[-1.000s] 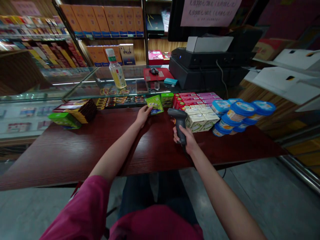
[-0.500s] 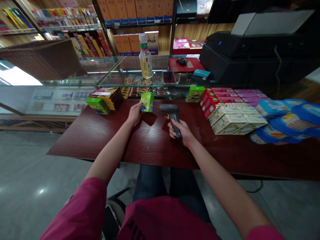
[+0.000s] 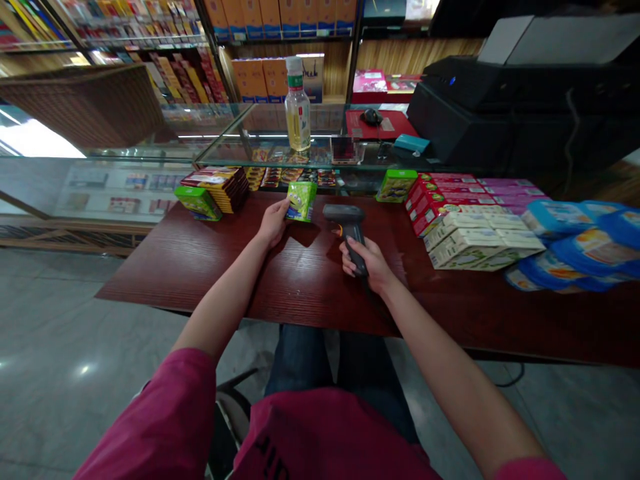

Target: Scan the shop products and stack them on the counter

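My left hand (image 3: 274, 223) grips a small green box (image 3: 301, 200) with a cartoon face, held upright just above the dark red wooden table (image 3: 210, 280). My right hand (image 3: 367, 263) is wrapped round the handle of a black barcode scanner (image 3: 346, 223), whose head points toward the green box from the right. A second green box (image 3: 397, 185) stands further right at the table's back edge. A third green box (image 3: 198, 202) lies at the back left beside a stack of yellow and dark flat packs (image 3: 220, 185).
Red, pink and cream cartons (image 3: 465, 213) are stacked at the right, with blue-lidded tubs (image 3: 580, 237) beyond them. A glass counter (image 3: 225, 143) behind the table carries a drink bottle (image 3: 297, 107), a mouse on a red pad (image 3: 373, 120) and a black register machine (image 3: 500, 113).
My left hand has carried the green box leftward across the table away from the carton stack, then turned its printed face more toward the scanner. The scanner followed to the left.
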Demonstrator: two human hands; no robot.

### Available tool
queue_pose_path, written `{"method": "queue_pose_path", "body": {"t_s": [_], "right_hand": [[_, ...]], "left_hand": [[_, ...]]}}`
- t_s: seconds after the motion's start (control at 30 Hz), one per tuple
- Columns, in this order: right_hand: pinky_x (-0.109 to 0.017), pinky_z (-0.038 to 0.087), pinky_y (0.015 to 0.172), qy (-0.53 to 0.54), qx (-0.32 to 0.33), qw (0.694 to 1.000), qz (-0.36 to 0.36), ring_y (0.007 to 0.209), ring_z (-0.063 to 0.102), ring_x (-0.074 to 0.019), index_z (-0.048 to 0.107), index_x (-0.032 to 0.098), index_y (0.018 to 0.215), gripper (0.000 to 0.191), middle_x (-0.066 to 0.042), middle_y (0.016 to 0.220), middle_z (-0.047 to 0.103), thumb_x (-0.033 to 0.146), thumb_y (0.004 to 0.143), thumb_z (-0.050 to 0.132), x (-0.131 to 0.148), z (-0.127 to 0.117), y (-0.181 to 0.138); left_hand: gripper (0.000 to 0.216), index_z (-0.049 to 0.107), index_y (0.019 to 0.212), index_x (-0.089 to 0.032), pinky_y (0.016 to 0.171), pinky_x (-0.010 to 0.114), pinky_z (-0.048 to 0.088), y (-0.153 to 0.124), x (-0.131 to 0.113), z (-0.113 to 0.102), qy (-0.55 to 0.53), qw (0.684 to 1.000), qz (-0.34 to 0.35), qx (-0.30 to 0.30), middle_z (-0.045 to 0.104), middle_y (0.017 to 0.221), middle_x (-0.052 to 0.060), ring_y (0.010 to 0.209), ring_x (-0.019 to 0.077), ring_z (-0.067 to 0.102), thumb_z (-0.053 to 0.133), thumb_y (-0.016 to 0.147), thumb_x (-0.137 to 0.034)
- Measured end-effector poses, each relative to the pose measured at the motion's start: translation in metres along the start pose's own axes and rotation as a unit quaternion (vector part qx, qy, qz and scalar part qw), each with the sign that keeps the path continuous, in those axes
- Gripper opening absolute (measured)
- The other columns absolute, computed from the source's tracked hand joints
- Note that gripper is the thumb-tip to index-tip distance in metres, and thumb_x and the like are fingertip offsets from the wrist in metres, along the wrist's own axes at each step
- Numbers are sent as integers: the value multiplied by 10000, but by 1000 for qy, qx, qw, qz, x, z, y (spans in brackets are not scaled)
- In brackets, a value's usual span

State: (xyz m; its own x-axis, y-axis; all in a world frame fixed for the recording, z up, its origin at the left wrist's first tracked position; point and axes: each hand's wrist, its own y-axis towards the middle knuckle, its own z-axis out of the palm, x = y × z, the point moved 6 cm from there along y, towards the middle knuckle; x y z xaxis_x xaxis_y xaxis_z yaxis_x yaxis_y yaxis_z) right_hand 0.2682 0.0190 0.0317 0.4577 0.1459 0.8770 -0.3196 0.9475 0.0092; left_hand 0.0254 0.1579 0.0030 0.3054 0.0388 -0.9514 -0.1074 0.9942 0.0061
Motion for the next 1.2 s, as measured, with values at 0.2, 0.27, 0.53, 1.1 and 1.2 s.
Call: {"method": "queue_pose_path", "body": {"t_s": [0.2, 0.27, 0.53, 1.1, 1.2], "right_hand": [[-227, 408, 406, -14, -11, 1000, -10, 444, 440, -54, 613, 228, 957, 476, 55, 760, 605, 527, 787, 943, 3, 0, -3], [-232, 413, 407, -17, -16, 1000, -8, 446, 432, -56, 644, 226, 1009, 462, 50, 768, 609, 505, 791, 941, 3, -1, -4], [-246, 430, 409, -44, -15, 999, 6, 455, 434, -64, 669, 221, 972, 417, 23, 796, 629, 473, 784, 943, 2, -3, -4], [-229, 416, 426, -63, -65, 996, 22, 471, 436, -62, 749, 201, 960, 459, 27, 745, 618, 451, 665, 996, 6, -4, -7], [-224, 417, 430, -60, -65, 996, 30, 469, 422, -57, 734, 208, 933, 471, 31, 738, 614, 460, 644, 1006, 6, -5, -7]], "left_hand": [[363, 798, 1102, -168, 969, 342, 625, -18, -18, -6, 37, 997, 60, 15, 843, 1089, 65, 1003, 219, 779, 899, 849, -409], [426, 795, 1159, -163, 1029, 363, 605, -30, -30, -20, 92, 992, 89, 15, 838, 1160, 81, 1081, 245, 779, 918, 807, -368], [522, 730, 1150, -209, 1090, 428, 600, -77, -82, -135, 187, 976, 111, 6, 825, 1165, 79, 1133, 268, 778, 946, 700, -360], [1398, 239, 1681, -225, 1346, 639, 255, -114, -71, -136, 378, 845, 227, -302, 413, 1572, 244, 1549, 466, 393, 1086, 575, -341], [1113, 382, 1559, -196, 1326, 620, 297, -106, -73, -142, 387, 832, 205, -340, 485, 1477, 210, 1507, 442, 448, 1033, 663, -298]]}}
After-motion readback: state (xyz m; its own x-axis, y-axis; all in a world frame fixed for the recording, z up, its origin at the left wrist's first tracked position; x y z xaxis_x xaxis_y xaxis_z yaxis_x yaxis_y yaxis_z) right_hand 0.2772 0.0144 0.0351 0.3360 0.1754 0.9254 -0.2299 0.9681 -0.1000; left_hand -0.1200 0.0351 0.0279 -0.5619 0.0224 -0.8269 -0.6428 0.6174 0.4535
